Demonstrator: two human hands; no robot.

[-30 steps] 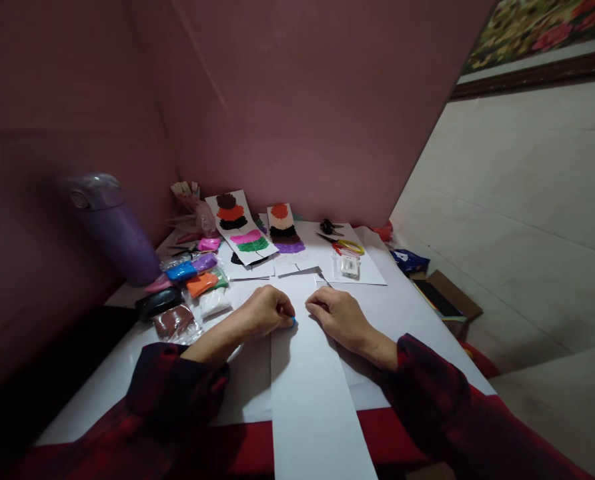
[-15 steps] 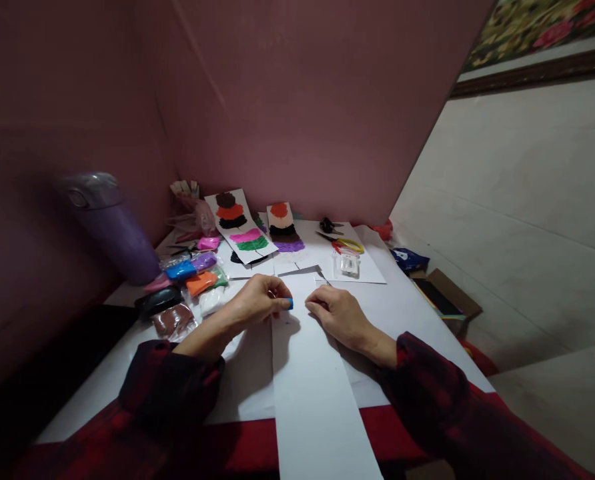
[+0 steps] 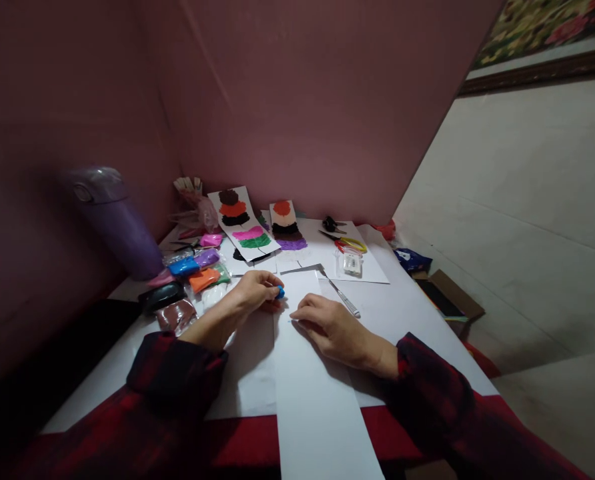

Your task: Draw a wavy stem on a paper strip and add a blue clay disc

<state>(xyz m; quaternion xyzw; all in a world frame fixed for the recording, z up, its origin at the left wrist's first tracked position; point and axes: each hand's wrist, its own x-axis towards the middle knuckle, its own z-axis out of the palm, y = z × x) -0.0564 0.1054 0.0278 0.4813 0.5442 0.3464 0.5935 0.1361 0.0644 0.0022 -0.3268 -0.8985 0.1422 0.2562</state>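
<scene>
My left hand (image 3: 251,293) is curled shut, pinching a small blue lump of clay (image 3: 280,291) at its fingertips, just above the top left of a long white paper strip (image 3: 312,393). My right hand (image 3: 327,325) lies on that strip with its fingers bent down against the paper; nothing shows in it. A thin metal tool (image 3: 342,300) lies on the table just beyond the right hand, not touched by it.
Bags of coloured clay (image 3: 197,270) lie to the left, beside a purple flask (image 3: 112,223). Paper strips with coloured clay patches (image 3: 242,223) lean at the back wall. Scissors (image 3: 345,243) and a small packet (image 3: 351,265) lie on a white sheet. An open box (image 3: 447,300) sits beyond the table's right edge.
My left hand has drawn back left and away with the blue clay. My right hand has slid left onto the strip, uncovering the metal tool.
</scene>
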